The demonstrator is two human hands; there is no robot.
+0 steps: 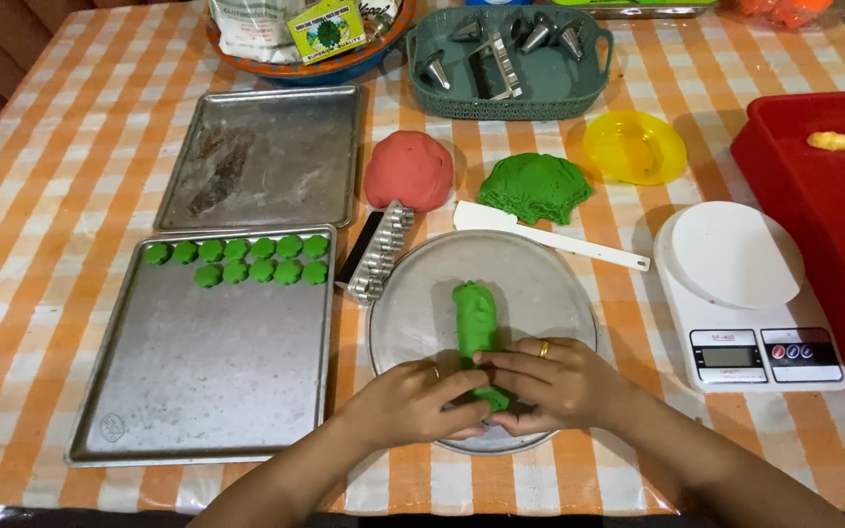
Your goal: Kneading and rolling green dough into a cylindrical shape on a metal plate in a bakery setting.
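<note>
left hand [413, 399]: gold ring; right hand [555, 383]: gold ring; forearms bare, no sleeves

Dough log [475, 323] on round plate [530, 284], trays [207, 381] left, scale [750, 303] right.

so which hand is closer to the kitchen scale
Right. The right hand sits on the green dough roll, just left of the scale; the left hand lies farther left.

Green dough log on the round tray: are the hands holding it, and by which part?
Yes. Both the left hand and the right hand pinch the near end of the green dough log; its far end lies free on the round metal tray.
</note>
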